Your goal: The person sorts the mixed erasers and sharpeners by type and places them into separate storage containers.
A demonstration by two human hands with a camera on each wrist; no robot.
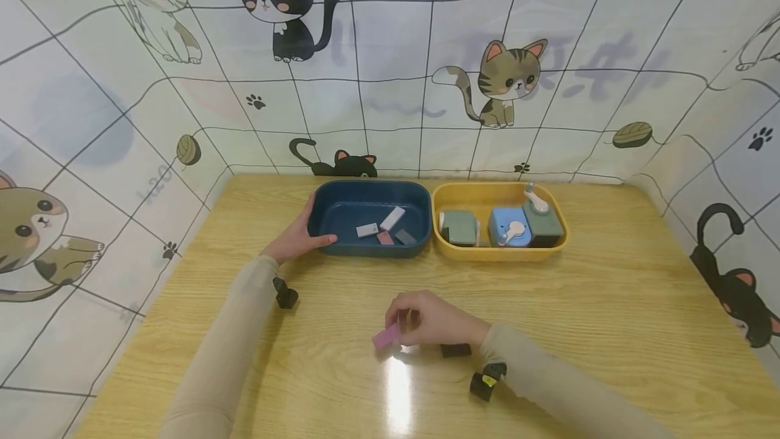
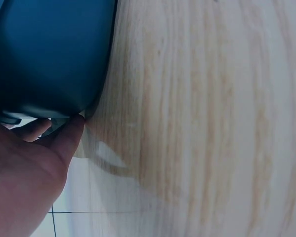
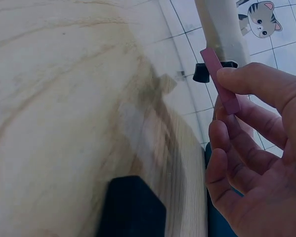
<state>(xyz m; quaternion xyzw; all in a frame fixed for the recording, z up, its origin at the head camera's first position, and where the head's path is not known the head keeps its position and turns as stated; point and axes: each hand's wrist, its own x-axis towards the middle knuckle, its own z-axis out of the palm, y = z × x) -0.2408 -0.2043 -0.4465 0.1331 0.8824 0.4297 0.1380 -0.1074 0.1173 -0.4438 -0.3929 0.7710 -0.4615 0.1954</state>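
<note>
At the left end of a dark blue bin (image 1: 369, 251), my left hand (image 1: 295, 236) holds the wall, thumb over the front corner. The left wrist view shows the blue bin (image 2: 54, 54) from close by, with the left hand (image 2: 34, 163) at its edge. My right hand (image 1: 429, 320) pinches a small pink rectangular block (image 1: 386, 337) above the table. In the right wrist view, the thumb and fingers of the right hand (image 3: 266, 128) grip the pink block (image 3: 221, 81) near one end. A dark block (image 1: 456, 350) lies on the table by the right wrist.
Inside the blue bin lie white blocks (image 1: 393, 218), a pink one (image 1: 385, 238) and a grey one (image 1: 405, 237). A yellow bin (image 1: 481, 253) stands to its right, holding green boxy items (image 1: 461, 227) and a blue one (image 1: 510, 222). Cat-patterned sheeting (image 1: 396, 100) rises behind the wooden table (image 1: 609, 290).
</note>
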